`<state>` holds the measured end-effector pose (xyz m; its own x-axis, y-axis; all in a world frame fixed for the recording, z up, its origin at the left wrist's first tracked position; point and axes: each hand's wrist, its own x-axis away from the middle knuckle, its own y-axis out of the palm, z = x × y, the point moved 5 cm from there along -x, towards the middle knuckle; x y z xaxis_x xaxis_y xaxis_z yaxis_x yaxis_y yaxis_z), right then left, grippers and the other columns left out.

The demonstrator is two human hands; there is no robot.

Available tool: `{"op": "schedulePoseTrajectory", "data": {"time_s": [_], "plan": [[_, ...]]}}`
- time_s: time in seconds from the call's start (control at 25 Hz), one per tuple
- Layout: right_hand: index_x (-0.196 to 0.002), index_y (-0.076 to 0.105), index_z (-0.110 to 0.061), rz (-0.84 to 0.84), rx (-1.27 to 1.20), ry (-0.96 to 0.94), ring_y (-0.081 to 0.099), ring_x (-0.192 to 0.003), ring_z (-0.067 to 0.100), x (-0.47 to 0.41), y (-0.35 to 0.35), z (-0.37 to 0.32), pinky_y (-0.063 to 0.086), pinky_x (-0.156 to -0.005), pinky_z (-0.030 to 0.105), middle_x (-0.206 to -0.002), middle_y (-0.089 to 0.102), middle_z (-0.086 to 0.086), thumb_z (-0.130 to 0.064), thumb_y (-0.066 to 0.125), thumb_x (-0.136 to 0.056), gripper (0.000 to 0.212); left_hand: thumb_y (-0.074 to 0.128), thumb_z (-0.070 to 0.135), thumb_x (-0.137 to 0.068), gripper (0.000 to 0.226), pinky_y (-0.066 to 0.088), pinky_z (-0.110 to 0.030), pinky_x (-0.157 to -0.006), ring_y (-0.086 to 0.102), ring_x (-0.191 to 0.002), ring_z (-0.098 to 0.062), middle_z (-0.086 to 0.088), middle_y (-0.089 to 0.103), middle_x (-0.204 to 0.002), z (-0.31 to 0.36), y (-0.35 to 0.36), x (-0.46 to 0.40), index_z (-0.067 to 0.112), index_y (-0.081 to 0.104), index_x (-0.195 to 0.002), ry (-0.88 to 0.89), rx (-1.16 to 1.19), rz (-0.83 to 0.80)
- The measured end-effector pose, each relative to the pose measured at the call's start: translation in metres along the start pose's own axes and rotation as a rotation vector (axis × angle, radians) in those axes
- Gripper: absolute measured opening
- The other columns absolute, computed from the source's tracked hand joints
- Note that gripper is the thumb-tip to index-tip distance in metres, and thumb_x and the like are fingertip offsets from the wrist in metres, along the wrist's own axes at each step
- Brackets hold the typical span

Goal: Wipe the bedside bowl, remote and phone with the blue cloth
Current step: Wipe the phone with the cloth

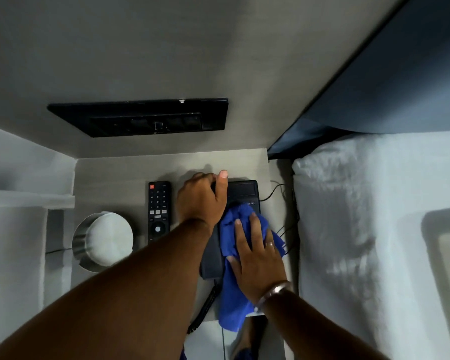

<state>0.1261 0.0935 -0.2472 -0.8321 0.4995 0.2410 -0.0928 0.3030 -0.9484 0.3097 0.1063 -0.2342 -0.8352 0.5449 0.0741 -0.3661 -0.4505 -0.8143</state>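
Observation:
A dark desk phone [243,192] sits on the bedside table [120,172], its handset [211,258] on the left side. My left hand [204,197] grips the top end of the handset. My right hand [255,255] lies flat on the blue cloth [231,302], pressing it on the phone's keypad; the cloth's tail hangs over the table's front edge. A black remote [158,211] lies left of the phone. A round metal bowl [103,240] with a white inside stands at the table's front left.
A black switch panel [140,118] is set in the wall above the table. The white bed [374,229] stands close on the right, with thin cables [283,193] in the gap. The phone's coiled cord [203,310] hangs off the front edge.

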Motion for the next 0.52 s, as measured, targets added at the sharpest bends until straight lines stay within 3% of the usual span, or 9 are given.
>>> {"op": "schedulePoseTrajectory", "data": {"time_s": [0.16,0.24,0.32,0.4,0.52], "plan": [[-0.146,0.025,-0.015,0.047,0.067,0.007,0.037,-0.132,0.039,-0.053,-0.020,-0.004,0.035,-0.104,0.054,-0.149,0.030,0.023,-0.049,0.050,-0.086,0.073,0.023,0.055,-0.095,0.065,0.047,-0.031,-0.057,0.061,-0.063,-0.027,-0.009,0.068,-0.073,0.002,0.000,0.002,0.014,0.069,-0.073,0.031,-0.013,0.016],[-0.147,0.018,-0.027,-0.029,-0.010,0.112,0.032,-0.132,0.045,-0.087,-0.029,-0.002,0.034,-0.105,0.054,-0.154,0.023,0.017,-0.047,0.039,-0.092,0.063,0.021,0.056,-0.095,0.068,0.050,-0.034,-0.060,0.063,-0.066,-0.028,-0.010,0.070,-0.076,0.003,-0.002,0.001,0.012,0.069,-0.076,0.047,-0.007,0.004],[-0.144,0.023,-0.037,-0.077,-0.081,0.188,0.035,-0.127,0.048,-0.116,-0.032,0.003,0.038,-0.100,0.054,-0.154,0.025,0.010,-0.045,0.038,-0.093,0.054,0.017,0.059,-0.095,0.072,0.052,-0.037,-0.065,0.065,-0.072,-0.029,-0.011,0.070,-0.082,0.004,-0.003,0.000,0.013,0.070,-0.079,0.037,-0.012,-0.020],[-0.140,0.030,-0.040,-0.032,-0.051,0.232,0.040,-0.121,0.048,-0.102,-0.032,-0.001,0.043,-0.093,0.054,-0.149,0.032,0.010,-0.037,0.051,-0.087,0.057,0.015,0.059,-0.094,0.074,0.052,-0.037,-0.067,0.066,-0.075,-0.032,-0.011,0.072,-0.084,0.002,-0.003,0.000,0.014,0.071,-0.080,0.014,-0.028,-0.013],[-0.132,0.042,-0.038,0.049,-0.007,0.185,0.051,-0.106,0.046,-0.013,-0.016,-0.013,0.051,-0.079,0.052,-0.128,0.047,0.013,-0.035,0.067,-0.074,0.063,0.015,0.062,-0.094,0.073,0.046,-0.033,-0.058,0.062,-0.066,-0.033,-0.010,0.070,-0.076,-0.001,-0.001,0.000,0.016,0.067,-0.069,-0.004,-0.059,-0.003]]}}
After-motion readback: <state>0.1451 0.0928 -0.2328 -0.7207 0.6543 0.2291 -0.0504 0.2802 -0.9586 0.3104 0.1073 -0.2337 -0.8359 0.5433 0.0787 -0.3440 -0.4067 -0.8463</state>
